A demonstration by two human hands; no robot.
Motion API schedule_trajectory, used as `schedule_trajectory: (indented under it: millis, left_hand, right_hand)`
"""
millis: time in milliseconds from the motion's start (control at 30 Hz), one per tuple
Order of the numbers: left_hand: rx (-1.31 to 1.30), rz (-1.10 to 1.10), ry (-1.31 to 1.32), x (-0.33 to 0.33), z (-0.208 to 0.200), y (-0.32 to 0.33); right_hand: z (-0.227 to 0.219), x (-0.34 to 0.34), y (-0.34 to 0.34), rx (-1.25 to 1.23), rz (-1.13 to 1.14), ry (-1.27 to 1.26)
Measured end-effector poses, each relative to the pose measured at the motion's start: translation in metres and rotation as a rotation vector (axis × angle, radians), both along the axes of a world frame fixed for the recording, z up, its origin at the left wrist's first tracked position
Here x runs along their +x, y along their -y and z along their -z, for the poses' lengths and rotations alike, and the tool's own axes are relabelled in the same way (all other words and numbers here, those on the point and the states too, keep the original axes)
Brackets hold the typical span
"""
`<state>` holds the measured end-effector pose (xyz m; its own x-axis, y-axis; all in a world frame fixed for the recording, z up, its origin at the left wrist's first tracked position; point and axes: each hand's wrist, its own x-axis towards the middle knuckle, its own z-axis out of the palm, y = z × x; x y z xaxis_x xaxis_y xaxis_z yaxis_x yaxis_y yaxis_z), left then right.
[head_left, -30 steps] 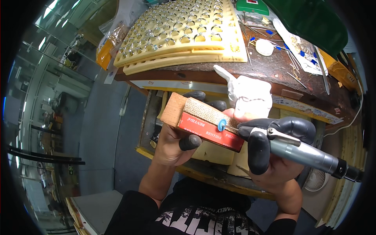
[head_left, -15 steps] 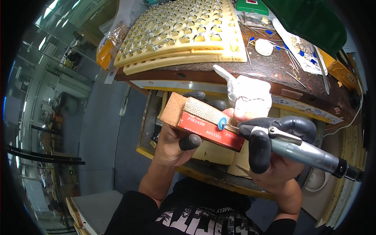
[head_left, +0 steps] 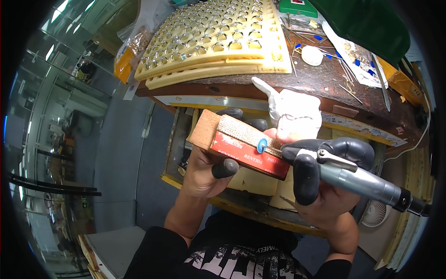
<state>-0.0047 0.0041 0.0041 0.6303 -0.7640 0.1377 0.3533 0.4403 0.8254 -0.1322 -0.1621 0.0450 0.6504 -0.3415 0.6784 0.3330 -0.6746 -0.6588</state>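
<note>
Below the cluttered desk (head_left: 325, 88) edge I see little has changed over the last second: my left hand (head_left: 204, 167) stays clamped around the red-sided sanding block (head_left: 241, 144), my right hand (head_left: 320, 176) stays gripped on the rotary handpiece (head_left: 362, 179), its blue wheel (head_left: 262, 145) touching the block's top, so the dressing seems ongoing.

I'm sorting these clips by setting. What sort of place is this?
Probably a jeweller's workbench: cream trays filled with small metal rings, a rotary handpiece in the right hand with a blue disc, and small hand tools scattered on the worn bench.
</note>
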Motion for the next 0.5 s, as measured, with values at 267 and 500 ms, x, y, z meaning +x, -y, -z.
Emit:
schedule_trajectory:
  millis: [267,500]
  left_hand:
    - [-0.099,-0.001,-0.082,-0.004,-0.008,0.005]
    - [-0.097,0.021,-0.062,-0.001,-0.003,0.005]
  right_hand:
    - [0.001,0.0,0.0,0.037,-0.052,0.032]
    - [0.004,-0.005,0.005,0.002,-0.019,-0.015]
